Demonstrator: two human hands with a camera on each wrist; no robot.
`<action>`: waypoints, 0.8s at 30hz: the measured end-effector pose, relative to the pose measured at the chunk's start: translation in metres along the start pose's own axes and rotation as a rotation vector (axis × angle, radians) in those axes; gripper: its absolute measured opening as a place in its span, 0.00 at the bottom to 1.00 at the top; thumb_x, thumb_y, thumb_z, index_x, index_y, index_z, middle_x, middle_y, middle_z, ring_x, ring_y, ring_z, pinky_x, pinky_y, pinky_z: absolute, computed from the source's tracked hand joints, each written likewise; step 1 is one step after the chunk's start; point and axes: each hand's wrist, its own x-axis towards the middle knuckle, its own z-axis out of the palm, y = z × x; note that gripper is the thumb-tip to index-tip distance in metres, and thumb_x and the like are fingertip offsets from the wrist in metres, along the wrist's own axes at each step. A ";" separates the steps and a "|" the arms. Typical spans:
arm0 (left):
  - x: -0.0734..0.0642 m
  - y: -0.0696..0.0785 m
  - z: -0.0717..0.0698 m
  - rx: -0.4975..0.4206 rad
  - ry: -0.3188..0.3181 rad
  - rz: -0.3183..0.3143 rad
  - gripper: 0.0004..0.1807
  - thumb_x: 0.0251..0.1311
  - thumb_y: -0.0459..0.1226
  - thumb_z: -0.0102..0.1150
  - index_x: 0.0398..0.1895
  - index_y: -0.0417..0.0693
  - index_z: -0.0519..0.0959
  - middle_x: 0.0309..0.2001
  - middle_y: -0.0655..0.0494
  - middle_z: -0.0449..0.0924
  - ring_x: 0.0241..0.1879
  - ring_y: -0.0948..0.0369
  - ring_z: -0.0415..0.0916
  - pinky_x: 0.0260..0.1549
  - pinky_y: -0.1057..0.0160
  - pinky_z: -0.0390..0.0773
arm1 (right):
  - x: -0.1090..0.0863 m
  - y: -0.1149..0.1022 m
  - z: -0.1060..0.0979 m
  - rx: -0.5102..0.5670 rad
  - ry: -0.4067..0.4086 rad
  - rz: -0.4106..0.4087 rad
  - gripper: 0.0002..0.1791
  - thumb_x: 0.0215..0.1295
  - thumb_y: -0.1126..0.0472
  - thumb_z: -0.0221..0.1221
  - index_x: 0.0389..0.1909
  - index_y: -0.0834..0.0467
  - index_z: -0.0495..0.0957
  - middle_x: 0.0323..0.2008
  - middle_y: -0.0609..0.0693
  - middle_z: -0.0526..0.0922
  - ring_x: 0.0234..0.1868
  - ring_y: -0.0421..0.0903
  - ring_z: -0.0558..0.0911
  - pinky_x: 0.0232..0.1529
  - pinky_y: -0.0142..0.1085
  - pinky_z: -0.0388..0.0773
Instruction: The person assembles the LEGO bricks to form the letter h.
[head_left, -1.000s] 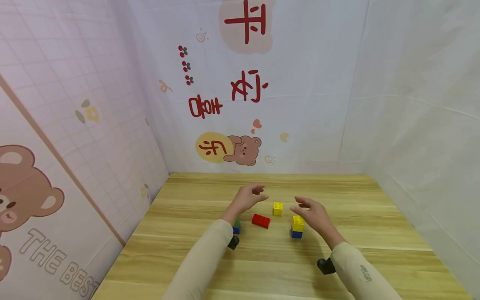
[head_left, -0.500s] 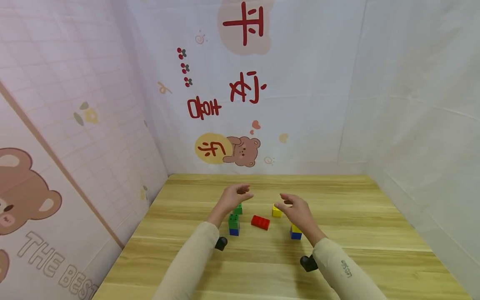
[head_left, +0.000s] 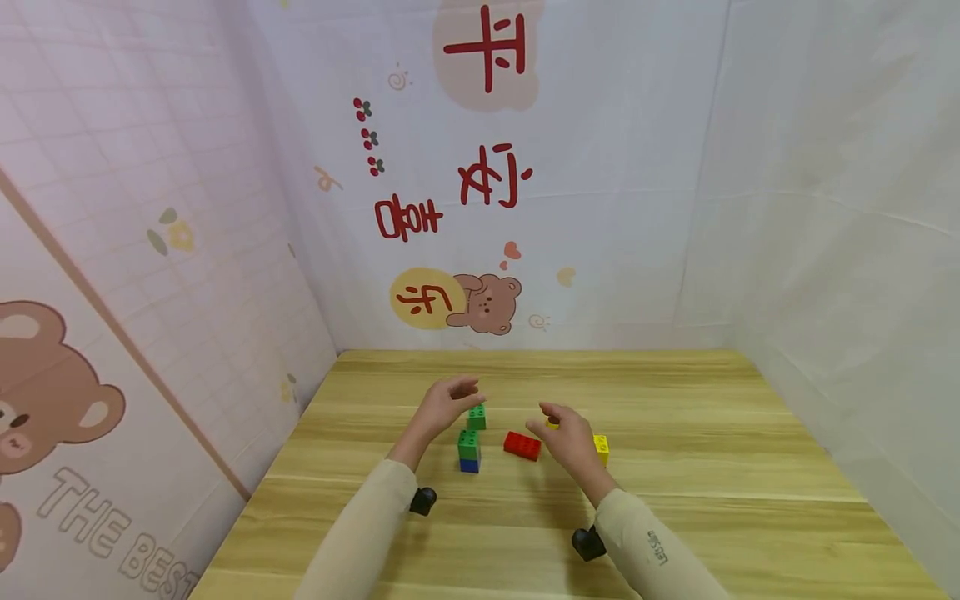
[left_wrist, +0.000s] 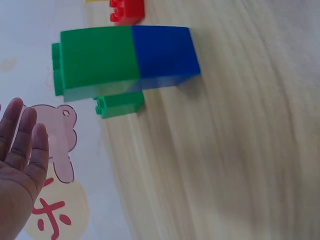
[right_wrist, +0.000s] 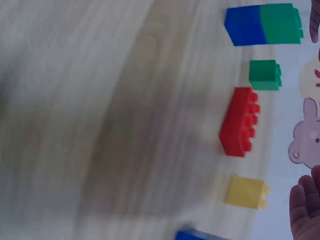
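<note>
1. Hovering above the table (head_left: 712,483), my L hand (head_left: 442,407) & R hand (head_left: 567,435) grip nothing, fingers loosely bent; prob. held high so nothing gets knocked.
2. Green-blue stack (head_left: 469,451) is near L hand: green atop blue, upright, studs up, prob. pressed together so it stands firm.
3. Yellow stack (head_left: 602,448) is by R hand, which hides most of it.
4. Red brick (head_left: 522,446) lies btwn the stacks: oblong, glossy, studs up, slightly askew.
5. Green brick (head_left: 477,417), just beyond green-blue stack, & yellow brick (right_wrist: 246,192), mostly behind R hand in head view: squarish, apart, likely loose singles.
</note>
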 end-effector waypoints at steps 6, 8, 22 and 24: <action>-0.009 -0.010 -0.004 -0.029 -0.010 -0.017 0.26 0.66 0.49 0.62 0.64 0.49 0.76 0.54 0.53 0.80 0.55 0.55 0.75 0.55 0.50 0.74 | -0.004 0.008 0.016 -0.003 -0.018 0.068 0.28 0.67 0.54 0.64 0.63 0.64 0.75 0.59 0.62 0.78 0.60 0.59 0.76 0.58 0.52 0.73; -0.012 -0.013 -0.006 -0.034 -0.016 -0.031 0.27 0.66 0.50 0.62 0.64 0.49 0.76 0.54 0.54 0.80 0.55 0.55 0.75 0.56 0.50 0.74 | -0.006 0.010 0.021 -0.002 -0.024 0.088 0.28 0.67 0.54 0.64 0.63 0.65 0.75 0.59 0.62 0.78 0.60 0.59 0.76 0.58 0.52 0.74; -0.030 -0.043 -0.009 -0.096 -0.091 -0.082 0.30 0.67 0.50 0.61 0.67 0.46 0.73 0.57 0.53 0.78 0.57 0.54 0.74 0.57 0.48 0.73 | -0.006 0.036 0.040 0.048 -0.037 0.214 0.32 0.67 0.56 0.65 0.66 0.68 0.69 0.62 0.66 0.73 0.62 0.63 0.74 0.59 0.53 0.72; -0.032 -0.047 -0.008 -0.101 -0.100 -0.080 0.31 0.66 0.50 0.61 0.68 0.44 0.72 0.57 0.52 0.78 0.57 0.53 0.74 0.57 0.48 0.72 | -0.005 0.040 0.042 0.037 -0.034 0.223 0.32 0.66 0.56 0.65 0.66 0.69 0.69 0.61 0.67 0.75 0.61 0.62 0.74 0.60 0.53 0.72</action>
